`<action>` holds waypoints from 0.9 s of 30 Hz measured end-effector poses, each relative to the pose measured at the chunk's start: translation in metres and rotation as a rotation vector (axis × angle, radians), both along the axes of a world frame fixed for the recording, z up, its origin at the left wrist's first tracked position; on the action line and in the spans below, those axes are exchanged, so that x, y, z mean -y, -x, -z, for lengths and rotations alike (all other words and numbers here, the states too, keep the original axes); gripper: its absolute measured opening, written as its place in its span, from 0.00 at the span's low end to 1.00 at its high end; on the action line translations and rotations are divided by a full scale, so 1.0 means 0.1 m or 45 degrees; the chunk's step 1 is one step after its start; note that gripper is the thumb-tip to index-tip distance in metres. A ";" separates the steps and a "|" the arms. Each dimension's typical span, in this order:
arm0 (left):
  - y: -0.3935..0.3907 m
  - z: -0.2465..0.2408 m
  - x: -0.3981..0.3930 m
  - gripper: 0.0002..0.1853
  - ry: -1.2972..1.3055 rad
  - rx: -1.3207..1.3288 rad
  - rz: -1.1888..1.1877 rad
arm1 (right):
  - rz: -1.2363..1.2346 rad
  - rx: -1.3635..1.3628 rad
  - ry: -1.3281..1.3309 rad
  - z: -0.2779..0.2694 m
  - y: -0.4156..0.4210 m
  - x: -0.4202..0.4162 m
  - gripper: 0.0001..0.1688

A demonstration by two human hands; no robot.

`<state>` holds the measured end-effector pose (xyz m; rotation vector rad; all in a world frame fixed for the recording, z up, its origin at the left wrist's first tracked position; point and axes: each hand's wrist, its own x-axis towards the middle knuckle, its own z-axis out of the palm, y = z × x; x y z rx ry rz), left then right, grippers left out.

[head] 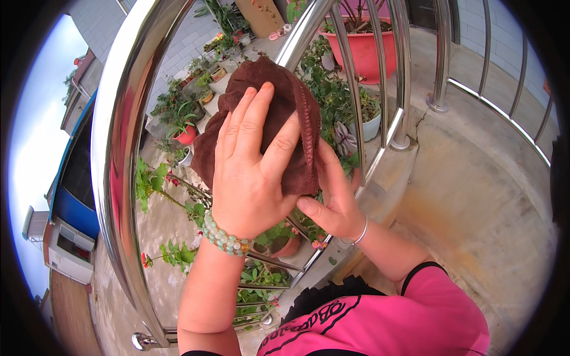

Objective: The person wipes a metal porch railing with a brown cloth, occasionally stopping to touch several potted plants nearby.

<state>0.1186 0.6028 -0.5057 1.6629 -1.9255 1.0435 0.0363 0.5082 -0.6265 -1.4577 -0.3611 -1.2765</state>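
Note:
A dark brown cloth (pixel 254 73) with a stitched edge is draped over a polished steel rail (pixel 296 42) of the balustrade. My left hand (pixel 254 164), with a beaded bracelet at its wrist, presses on the cloth from above, its fingers stretched along it and the index finger apart from the others. At the cloth's right edge is my right hand (pixel 334 196), wearing a silver bangle. Its fingers reach partly behind the cloth, and its thumb lies in front near the lower corner. The cloth hides the part of the rail beneath it.
A broad curved steel handrail (pixel 116 133) runs down the left side. Upright bars (pixel 354 98) stand to the right of the cloth. Potted plants crowd below and behind, among them a large red pot (pixel 363 51). Concrete floor (pixel 472 200) lies at right.

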 end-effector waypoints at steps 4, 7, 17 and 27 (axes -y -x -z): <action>-0.08 -0.13 0.47 0.34 0.158 0.019 0.270 | 0.544 0.193 0.296 -0.50 -0.07 0.48 0.42; -0.11 -0.35 0.68 0.35 0.243 -0.026 0.264 | 0.718 0.324 0.336 -0.80 -0.19 0.66 0.38; -0.12 -0.36 0.59 0.40 0.081 -0.006 0.047 | 0.359 0.055 -0.062 -0.58 -0.28 0.60 0.14; 0.09 0.01 0.44 0.34 -0.188 0.362 -0.051 | 0.033 -0.210 -0.392 0.12 -0.14 0.48 0.19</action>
